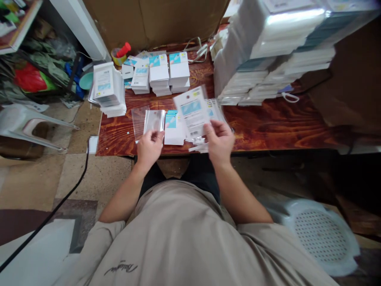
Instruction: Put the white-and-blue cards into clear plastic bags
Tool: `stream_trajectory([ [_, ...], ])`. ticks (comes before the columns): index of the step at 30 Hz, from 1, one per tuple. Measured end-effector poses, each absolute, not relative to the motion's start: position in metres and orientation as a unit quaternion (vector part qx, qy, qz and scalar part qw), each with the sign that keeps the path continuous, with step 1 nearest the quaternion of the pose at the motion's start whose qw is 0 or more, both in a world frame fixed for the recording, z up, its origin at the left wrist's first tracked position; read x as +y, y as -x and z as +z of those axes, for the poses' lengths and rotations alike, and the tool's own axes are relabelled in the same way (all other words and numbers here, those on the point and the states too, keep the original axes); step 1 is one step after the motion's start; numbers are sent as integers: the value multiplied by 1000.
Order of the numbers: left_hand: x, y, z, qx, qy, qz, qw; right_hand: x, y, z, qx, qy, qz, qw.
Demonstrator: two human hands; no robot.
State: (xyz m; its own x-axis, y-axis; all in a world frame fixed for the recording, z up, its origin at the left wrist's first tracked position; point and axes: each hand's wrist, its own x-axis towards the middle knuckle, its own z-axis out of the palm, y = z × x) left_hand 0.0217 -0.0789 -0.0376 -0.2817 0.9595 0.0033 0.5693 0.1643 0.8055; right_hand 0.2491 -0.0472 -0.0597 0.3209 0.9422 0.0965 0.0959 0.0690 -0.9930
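Observation:
My right hand (pixel 220 142) pinches the lower right edge of a white and blue printed card (pixel 193 113), which looks to be inside a clear sleeve. The card is tilted and raised above the table. Beneath it, more printed packs (pixel 212 107) and some small white pieces (pixel 200 146) are partly hidden. My left hand (pixel 150 147) is at the lower edge of a stack of clear plastic bags (pixel 154 119), its fingers curled closed on a bag. Between the hands lies a stack of white cards with blue tops (pixel 174 133).
Along the back of the wooden table (pixel 268 127) stand several card stacks (pixel 159 75) and a taller pile of packs (pixel 107 87). Tall piles of bagged packs (pixel 256 51) rise at the right. A roll of tape (pixel 118 57) sits behind. Plastic stools (pixel 321 234) flank the table.

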Motion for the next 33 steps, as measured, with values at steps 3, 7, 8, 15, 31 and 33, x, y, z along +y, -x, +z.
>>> stream_trajectory([
  [3, -55, 5, -41, 803, -551, 205, 96, -26, -286, -69, -490, 677, 194, 513],
  [7, -27, 31, -53, 821, -536, 131, 147, -26, -282, -70, -612, 678, 7, 407],
  [8, -23, 36, -55, 818, -535, 131, 163, -30, -272, -67, -666, 638, 11, 385],
  [15, -19, 53, -49, 815, -527, 185, 156, -47, -202, -40, -913, 396, 76, 65],
  [31, -23, 26, -50, 560, -259, 630, 471, -62, -229, -33, -483, 529, 416, 560],
  [33, -25, 24, -49, 549, -264, 634, 476, -67, -219, -38, -420, 508, 539, 524],
])
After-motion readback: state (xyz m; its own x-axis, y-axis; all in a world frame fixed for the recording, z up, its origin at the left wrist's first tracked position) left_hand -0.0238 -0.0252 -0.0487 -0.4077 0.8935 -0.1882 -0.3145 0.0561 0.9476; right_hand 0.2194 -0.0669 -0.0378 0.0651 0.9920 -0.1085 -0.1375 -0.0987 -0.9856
